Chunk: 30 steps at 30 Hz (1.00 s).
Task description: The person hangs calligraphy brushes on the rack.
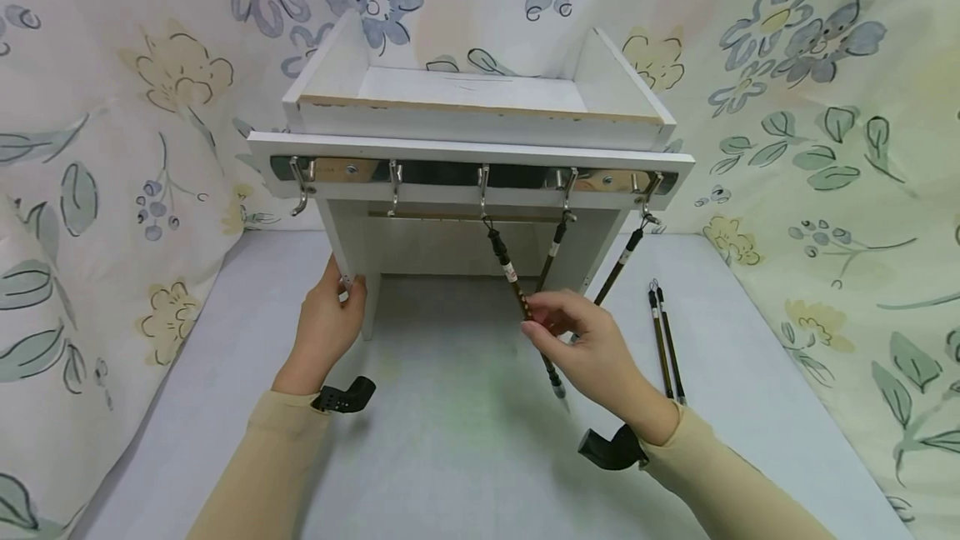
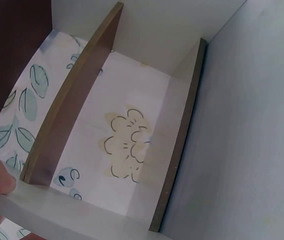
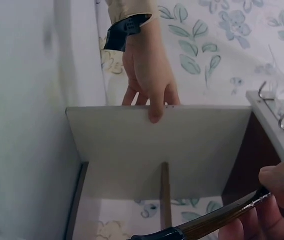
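My right hand [image 1: 588,340] pinches the dark shaft of a calligraphy brush [image 1: 512,272] between thumb and fingers. The brush slants, its capped tip down and its top loop at the middle hook [image 1: 483,182]. In the right wrist view, part of this brush's wooden handle [image 3: 216,217] shows at the fingers. Two more brushes hang from the hooks to the right, one brush [image 1: 552,255] behind and another brush [image 1: 621,263] at the end. My left hand [image 1: 330,323] grips the front edge of the white shelf's left side panel [image 1: 347,244], thumb inside.
The white shelf unit [image 1: 465,147] stands on a pale table [image 1: 450,457], with a hook rail along its front. Two hooks at the left, one the end hook [image 1: 300,187], carry nothing. Two brushes [image 1: 662,344] lie on the table at right. Floral cloth [image 1: 817,215] surrounds it.
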Each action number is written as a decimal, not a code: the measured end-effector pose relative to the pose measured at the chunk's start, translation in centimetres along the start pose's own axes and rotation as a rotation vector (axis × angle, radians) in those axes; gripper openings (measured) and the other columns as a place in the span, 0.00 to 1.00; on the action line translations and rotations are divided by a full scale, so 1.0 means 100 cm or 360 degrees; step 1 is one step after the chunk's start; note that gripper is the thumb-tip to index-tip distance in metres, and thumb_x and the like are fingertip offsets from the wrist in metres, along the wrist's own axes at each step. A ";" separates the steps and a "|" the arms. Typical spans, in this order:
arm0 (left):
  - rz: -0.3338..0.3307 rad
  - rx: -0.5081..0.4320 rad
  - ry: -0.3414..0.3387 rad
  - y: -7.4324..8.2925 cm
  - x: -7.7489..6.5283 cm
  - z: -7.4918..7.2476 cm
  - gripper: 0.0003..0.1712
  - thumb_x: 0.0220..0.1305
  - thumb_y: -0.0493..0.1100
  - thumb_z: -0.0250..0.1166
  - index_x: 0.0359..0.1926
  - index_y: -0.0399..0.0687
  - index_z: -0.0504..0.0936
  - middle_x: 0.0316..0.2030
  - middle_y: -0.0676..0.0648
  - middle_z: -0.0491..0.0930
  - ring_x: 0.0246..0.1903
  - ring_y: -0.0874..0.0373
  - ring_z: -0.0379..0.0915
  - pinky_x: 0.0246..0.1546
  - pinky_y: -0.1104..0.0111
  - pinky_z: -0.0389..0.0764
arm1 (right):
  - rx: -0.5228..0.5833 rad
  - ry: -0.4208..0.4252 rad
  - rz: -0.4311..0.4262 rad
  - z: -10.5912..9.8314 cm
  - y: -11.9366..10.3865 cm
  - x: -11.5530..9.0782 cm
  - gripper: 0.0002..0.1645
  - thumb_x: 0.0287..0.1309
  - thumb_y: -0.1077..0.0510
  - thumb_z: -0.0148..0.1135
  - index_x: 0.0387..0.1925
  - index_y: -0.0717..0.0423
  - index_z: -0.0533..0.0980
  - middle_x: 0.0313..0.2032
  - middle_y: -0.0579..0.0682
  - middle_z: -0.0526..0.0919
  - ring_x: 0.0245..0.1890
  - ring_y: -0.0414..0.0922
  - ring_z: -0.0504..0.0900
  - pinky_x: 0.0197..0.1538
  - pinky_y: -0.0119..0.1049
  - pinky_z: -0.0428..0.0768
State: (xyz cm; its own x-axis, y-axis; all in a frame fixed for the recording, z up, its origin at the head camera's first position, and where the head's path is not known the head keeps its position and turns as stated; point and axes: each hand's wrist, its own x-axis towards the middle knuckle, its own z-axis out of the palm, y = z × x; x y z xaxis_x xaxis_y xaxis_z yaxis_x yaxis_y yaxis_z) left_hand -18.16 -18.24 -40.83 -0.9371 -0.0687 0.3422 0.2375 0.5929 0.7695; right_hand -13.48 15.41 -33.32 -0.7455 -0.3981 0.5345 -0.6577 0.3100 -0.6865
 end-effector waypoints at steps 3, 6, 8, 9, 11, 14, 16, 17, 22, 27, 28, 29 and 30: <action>-0.0002 0.0001 -0.0001 -0.001 0.000 0.000 0.30 0.74 0.46 0.48 0.73 0.50 0.55 0.62 0.30 0.67 0.54 0.31 0.71 0.40 0.45 0.80 | 0.0006 -0.0020 0.0035 0.002 0.011 -0.001 0.17 0.55 0.70 0.67 0.46 0.56 0.78 0.34 0.47 0.80 0.29 0.41 0.79 0.33 0.34 0.81; -0.0007 -0.0002 -0.0004 -0.002 0.000 0.001 0.30 0.74 0.47 0.48 0.73 0.50 0.55 0.63 0.30 0.67 0.54 0.32 0.71 0.40 0.45 0.80 | 0.0009 -0.0031 0.0069 0.003 0.017 -0.001 0.16 0.57 0.65 0.67 0.47 0.51 0.78 0.35 0.43 0.79 0.29 0.39 0.79 0.33 0.34 0.81; -0.0009 -0.0003 -0.0004 -0.002 0.000 0.001 0.30 0.74 0.47 0.48 0.73 0.50 0.55 0.63 0.30 0.67 0.54 0.32 0.71 0.40 0.45 0.80 | 0.0017 -0.0033 0.0076 0.003 0.017 -0.001 0.15 0.59 0.62 0.67 0.48 0.50 0.78 0.35 0.43 0.79 0.29 0.39 0.79 0.33 0.34 0.81; -0.0010 -0.0002 -0.0003 -0.002 0.000 0.001 0.30 0.74 0.47 0.48 0.73 0.50 0.55 0.63 0.30 0.67 0.54 0.32 0.71 0.39 0.45 0.80 | 0.0023 -0.0033 0.0079 0.003 0.017 0.000 0.15 0.59 0.62 0.67 0.48 0.49 0.78 0.35 0.43 0.79 0.30 0.40 0.79 0.33 0.34 0.81; -0.0008 0.0001 0.0001 -0.002 0.001 0.001 0.30 0.74 0.47 0.48 0.73 0.50 0.55 0.62 0.30 0.67 0.54 0.32 0.71 0.39 0.45 0.80 | 0.0029 -0.0030 0.0082 0.003 0.016 0.000 0.14 0.59 0.61 0.67 0.47 0.48 0.78 0.35 0.42 0.79 0.30 0.40 0.79 0.33 0.34 0.81; -0.0006 0.0003 0.0004 -0.002 0.001 0.000 0.30 0.74 0.47 0.48 0.73 0.50 0.55 0.62 0.30 0.67 0.54 0.32 0.72 0.39 0.45 0.80 | 0.0017 -0.0012 0.0087 0.003 0.013 0.000 0.15 0.58 0.63 0.67 0.47 0.52 0.78 0.35 0.43 0.79 0.30 0.39 0.79 0.33 0.33 0.81; -0.0007 0.0004 0.0004 -0.002 0.001 0.000 0.30 0.74 0.47 0.48 0.73 0.50 0.55 0.62 0.30 0.67 0.54 0.32 0.71 0.39 0.45 0.80 | 0.0014 0.0015 0.0080 0.003 0.009 0.001 0.16 0.56 0.67 0.67 0.47 0.55 0.78 0.35 0.44 0.79 0.29 0.40 0.80 0.33 0.33 0.81; -0.0007 0.0004 0.0002 -0.002 0.001 0.000 0.30 0.74 0.47 0.48 0.73 0.50 0.55 0.62 0.30 0.67 0.54 0.32 0.71 0.39 0.45 0.80 | 0.0013 0.0030 0.0073 0.003 0.007 0.001 0.16 0.56 0.69 0.67 0.47 0.57 0.78 0.34 0.46 0.80 0.29 0.40 0.80 0.33 0.33 0.81; -0.0011 0.0001 -0.0002 -0.001 0.001 -0.001 0.30 0.74 0.47 0.48 0.73 0.50 0.55 0.63 0.30 0.67 0.54 0.32 0.71 0.39 0.44 0.80 | 0.0008 0.0050 -0.0010 0.002 -0.006 0.004 0.17 0.54 0.75 0.65 0.46 0.62 0.78 0.34 0.51 0.81 0.29 0.43 0.80 0.32 0.33 0.81; -0.0014 -0.0001 -0.0004 -0.001 0.000 -0.001 0.30 0.74 0.47 0.48 0.73 0.50 0.55 0.63 0.30 0.67 0.55 0.32 0.71 0.39 0.44 0.80 | 0.0012 -0.0089 -0.0072 0.003 0.006 0.000 0.18 0.57 0.72 0.64 0.49 0.59 0.80 0.38 0.47 0.82 0.34 0.40 0.79 0.36 0.35 0.82; -0.0014 -0.0004 -0.0005 -0.001 0.000 -0.001 0.30 0.74 0.47 0.48 0.73 0.50 0.55 0.63 0.30 0.67 0.55 0.32 0.71 0.39 0.44 0.80 | 0.0022 -0.0122 -0.0082 0.004 0.008 -0.001 0.17 0.58 0.71 0.63 0.49 0.58 0.80 0.39 0.46 0.82 0.34 0.39 0.79 0.36 0.35 0.82; -0.0016 -0.0006 -0.0006 -0.001 0.000 -0.001 0.30 0.74 0.47 0.48 0.73 0.50 0.55 0.63 0.30 0.67 0.55 0.32 0.71 0.39 0.44 0.80 | 0.0035 -0.0151 -0.0086 0.004 0.009 -0.001 0.17 0.59 0.70 0.63 0.50 0.58 0.80 0.40 0.46 0.82 0.35 0.39 0.80 0.37 0.35 0.82; -0.0016 -0.0007 -0.0006 -0.001 0.000 -0.001 0.30 0.74 0.47 0.48 0.73 0.50 0.55 0.63 0.30 0.66 0.55 0.32 0.71 0.39 0.44 0.80 | 0.0050 -0.0172 -0.0088 0.005 0.010 -0.001 0.17 0.60 0.69 0.62 0.50 0.57 0.80 0.41 0.45 0.82 0.36 0.39 0.80 0.38 0.35 0.83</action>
State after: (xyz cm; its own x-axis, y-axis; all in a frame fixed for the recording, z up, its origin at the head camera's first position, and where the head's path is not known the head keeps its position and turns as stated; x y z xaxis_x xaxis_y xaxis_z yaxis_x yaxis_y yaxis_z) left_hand -18.17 -18.34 -40.87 -0.9405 -0.0717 0.3322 0.2289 0.5887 0.7752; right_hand -14.06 15.36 -34.32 -0.6910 -0.5054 0.5168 -0.6927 0.2586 -0.6733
